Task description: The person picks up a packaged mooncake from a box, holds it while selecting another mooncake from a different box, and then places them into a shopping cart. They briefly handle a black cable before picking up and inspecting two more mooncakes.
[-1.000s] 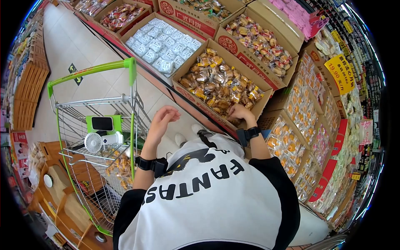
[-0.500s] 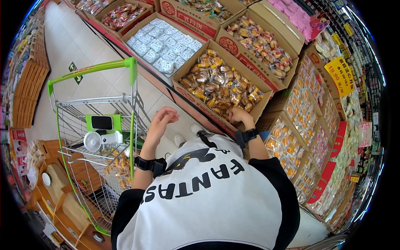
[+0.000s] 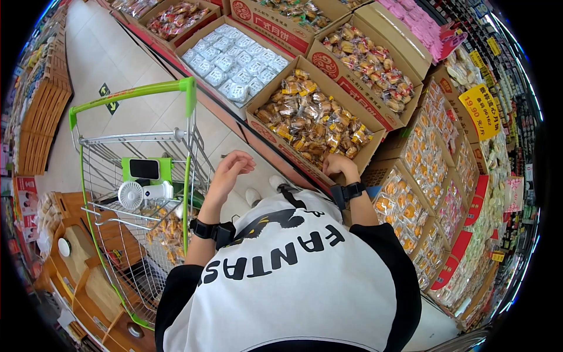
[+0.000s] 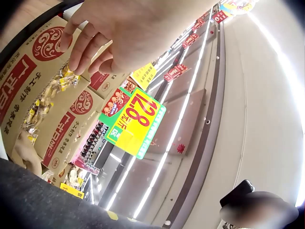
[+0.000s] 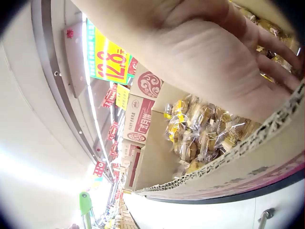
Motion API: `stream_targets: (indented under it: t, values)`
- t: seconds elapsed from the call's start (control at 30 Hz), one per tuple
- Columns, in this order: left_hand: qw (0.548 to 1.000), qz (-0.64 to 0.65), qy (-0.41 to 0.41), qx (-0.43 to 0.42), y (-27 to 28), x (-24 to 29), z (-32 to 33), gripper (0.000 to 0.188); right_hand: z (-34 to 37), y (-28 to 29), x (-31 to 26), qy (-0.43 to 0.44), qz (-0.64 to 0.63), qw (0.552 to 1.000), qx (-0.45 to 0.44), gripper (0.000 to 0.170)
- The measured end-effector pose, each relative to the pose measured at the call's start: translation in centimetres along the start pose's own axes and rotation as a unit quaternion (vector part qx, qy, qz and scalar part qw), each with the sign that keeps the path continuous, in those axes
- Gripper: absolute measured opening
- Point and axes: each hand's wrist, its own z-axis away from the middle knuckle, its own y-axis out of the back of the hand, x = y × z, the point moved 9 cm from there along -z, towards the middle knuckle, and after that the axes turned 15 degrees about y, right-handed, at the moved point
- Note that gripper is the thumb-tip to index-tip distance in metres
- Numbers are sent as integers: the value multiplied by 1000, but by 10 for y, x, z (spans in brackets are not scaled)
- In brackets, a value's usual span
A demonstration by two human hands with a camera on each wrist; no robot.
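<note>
The right hand (image 3: 341, 166) reaches over the near wall of a cardboard box (image 3: 258, 130) full of clear-wrapped brown pastries (image 3: 311, 117). In the right wrist view, this hand (image 5: 214, 62) stretches over the packets (image 5: 195, 129) close to the box's torn edge (image 5: 228, 157); its fingertips are hidden, so a hold cannot be made out. The left hand (image 3: 233, 169) hangs in the air between the cart and the box, fingers loosely bent, holding nothing. The left wrist view shows this hand (image 4: 109, 38) with nothing between its fingers.
At the left stands a green-framed cart (image 3: 146, 91) with a phone (image 3: 144, 169), a white fan (image 3: 131, 195) and bagged goods (image 3: 167, 234). Other boxes hold white packets (image 3: 234, 61) and red-marked pastries (image 3: 369, 67). Stacked trays (image 3: 425, 158) stand at the right; floor tiles (image 3: 141, 64) show beyond the cart.
The right hand has drawn slightly back from the packets toward the box's near wall. The left hand has barely moved. The view has shifted a little.
</note>
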Motion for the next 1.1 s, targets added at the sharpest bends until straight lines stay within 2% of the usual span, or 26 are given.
stream_targets:
  t: [0.1, 0.3, 0.37, 0.4, 0.47, 0.53, 0.63, 0.67, 0.73, 0.8, 0.83, 0.87, 0.9, 0.97, 1.03, 1.1]
  values:
    - [1000, -1, 2, 0, 0, -2, 0, 16, 2, 1, -2, -12, -9, 1000, -2, 17]
    - [1000, -3, -1, -1, 0, -4, 0, 16, 6, 11, -18, 29, -26, 999, 7, 14]
    - [1000, -5, -1, 0, 1, -4, 1, 16, 14, 29, -28, 32, -44, 996, 71, 9]
    - [1000, -6, -2, -2, 1, -5, 1, 16, 16, 34, -28, 33, -44, 996, 70, 9]
    - [1000, -7, -2, -4, 1, -6, 1, 16, 21, 45, -43, 120, -61, 988, 75, 7]
    - [1000, -7, -3, -7, -1, -5, 2, 16, 32, 56, -56, 119, -91, 985, 91, 5]
    - [1000, -6, -5, -21, -6, -5, 2, 15, 46, 78, -103, 249, -182, 945, 106, 3]
    - [1000, -6, -5, -20, -7, -5, 1, 15, 51, 82, -117, 250, -183, 945, 105, 3]
    - [998, -34, -24, -53, -15, -3, 0, 17, 65, 97, -156, 294, -298, 899, 131, 2]
    - [997, -46, -32, -61, -20, 0, 0, 24, 68, 99, -174, 313, -295, 895, 115, 4]
    - [995, -58, -40, -70, -24, 3, 1, 32, 71, 100, -186, 350, -342, 865, 114, 4]
    - [995, -58, -40, -68, -28, 6, 2, 32, 73, 102, -198, 385, -387, 830, 112, 5]
    - [993, -67, -47, -80, -36, 12, 7, 38, 74, 101, -206, 385, -387, 830, 111, 5]
    - [991, -76, -54, -91, -42, 13, 9, 44, 73, 96, -222, 384, -475, 786, 95, 8]
    - [981, -5, -66, -182, -56, 13, 14, 49, 66, 92, -227, 369, -475, 790, 118, 8]
    - [980, -18, -38, -196, -61, 16, 21, 48, 57, 89, -226, 350, -485, 785, 160, 9]
